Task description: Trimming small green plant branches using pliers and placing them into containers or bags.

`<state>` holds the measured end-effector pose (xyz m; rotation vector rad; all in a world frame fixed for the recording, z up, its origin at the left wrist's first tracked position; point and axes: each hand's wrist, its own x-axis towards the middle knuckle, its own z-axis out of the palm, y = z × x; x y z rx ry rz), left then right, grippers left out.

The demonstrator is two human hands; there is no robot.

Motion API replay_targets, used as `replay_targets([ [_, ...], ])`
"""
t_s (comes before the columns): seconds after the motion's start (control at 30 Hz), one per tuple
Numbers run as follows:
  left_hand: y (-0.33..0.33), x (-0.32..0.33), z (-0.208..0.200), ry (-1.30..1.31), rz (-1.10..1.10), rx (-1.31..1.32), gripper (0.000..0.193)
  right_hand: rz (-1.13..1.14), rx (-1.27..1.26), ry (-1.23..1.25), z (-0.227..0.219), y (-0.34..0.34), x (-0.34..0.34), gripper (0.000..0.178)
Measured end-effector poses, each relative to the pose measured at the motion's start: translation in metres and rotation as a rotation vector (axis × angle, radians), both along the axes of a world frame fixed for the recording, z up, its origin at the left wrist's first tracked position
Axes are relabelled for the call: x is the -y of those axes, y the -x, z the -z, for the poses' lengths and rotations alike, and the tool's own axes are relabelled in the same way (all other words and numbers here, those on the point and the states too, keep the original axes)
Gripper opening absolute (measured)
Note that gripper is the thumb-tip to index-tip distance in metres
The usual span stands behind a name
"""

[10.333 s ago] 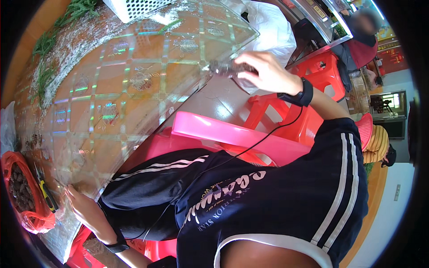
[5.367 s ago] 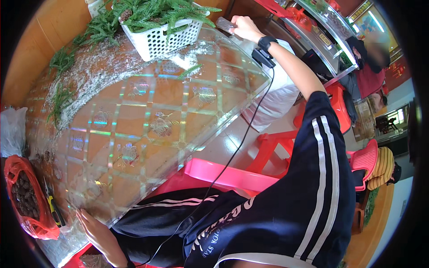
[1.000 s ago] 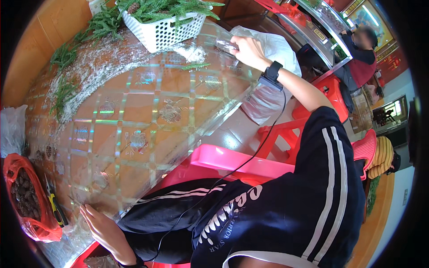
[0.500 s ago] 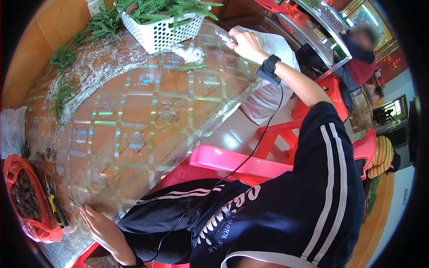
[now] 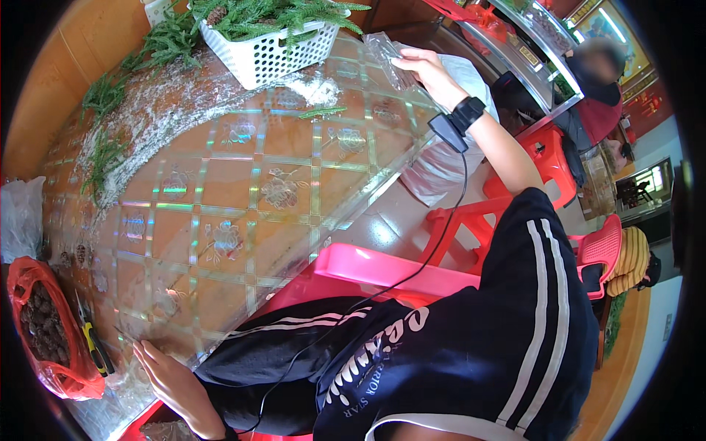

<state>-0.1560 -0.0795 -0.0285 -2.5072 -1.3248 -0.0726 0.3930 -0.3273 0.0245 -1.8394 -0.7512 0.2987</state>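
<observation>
here, the clear packet [image 5: 386, 60] points lengthwise toward upper left.

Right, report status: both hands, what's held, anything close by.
Right hand gripping clear plastic. Left hand open near pliers, nothing visibly held. White basket of green sprigs stands left of the plastic.

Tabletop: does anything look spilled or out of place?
White flakes lie loose across the patterned table cover, trailing leftward from the white basket, like a spill. A green sprig lies alone beside them, apart from the basket's greenery.
</observation>
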Motion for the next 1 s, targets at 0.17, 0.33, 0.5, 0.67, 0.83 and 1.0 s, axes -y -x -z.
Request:
replay_targets([
  [0.17,-0.002,0.002,-0.005,0.016,-0.026,-0.011,0.033,-0.097,-0.338,-0.169,-0.008,0.011,0.012,0.019],
  [0.33,-0.003,0.003,-0.004,0.009,-0.004,-0.014,0.032,-0.077,-0.275,-0.137,-0.010,0.020,0.028,0.023],
  [0.5,-0.001,0.000,-0.003,0.013,0.013,-0.008,0.031,0.221,0.275,0.003,0.013,0.040,0.058,0.026],
  [0.67,-0.004,-0.001,-0.005,0.027,0.015,0.019,0.029,0.387,0.752,0.272,0.040,0.073,0.077,0.031],
  [0.83,-0.004,-0.001,-0.002,0.051,-0.006,0.014,0.029,0.338,0.907,0.384,0.038,0.092,0.075,0.024],
  [1.0,-0.001,0.000,-0.004,0.042,-0.002,0.005,0.028,0.324,1.008,0.319,0.052,0.103,0.097,0.027],
])
